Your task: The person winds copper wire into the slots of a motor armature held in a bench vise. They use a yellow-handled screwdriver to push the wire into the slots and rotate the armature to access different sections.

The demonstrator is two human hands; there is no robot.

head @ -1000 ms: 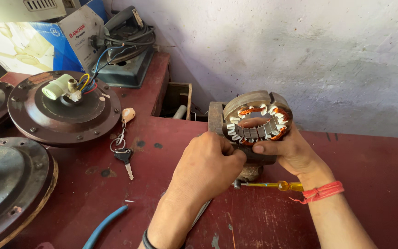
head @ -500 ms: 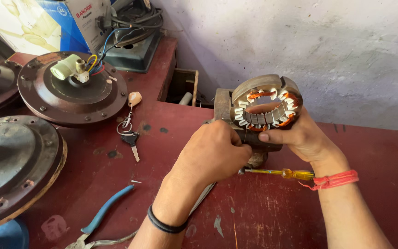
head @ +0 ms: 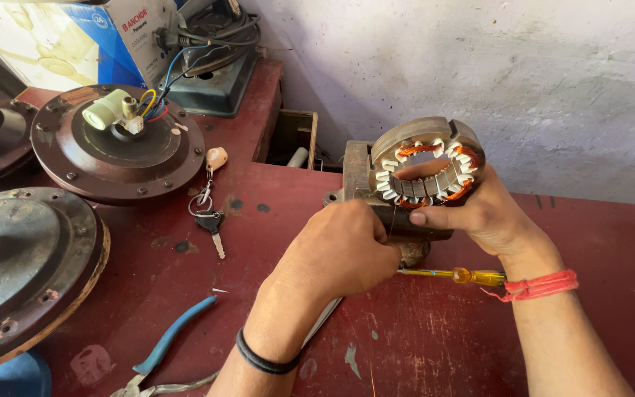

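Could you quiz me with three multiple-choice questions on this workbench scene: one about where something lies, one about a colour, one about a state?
1. Where does the key lie?
A. On the red bench, below the brown motor cover
B. Inside the cardboard box
C. In the left hand

2. What colour are the plier handles?
A. Yellow
B. Blue
C. Black

3. How is the stator ring held?
A. Flat on the bench
B. Hung from the wall
C. On edge, gripped by the right hand

Answers: 1 A, the key rests on bare bench by that cover. 2 B, the handle is plainly blue. 3 C, the fingers wrap it while the left hand is closed beside it.
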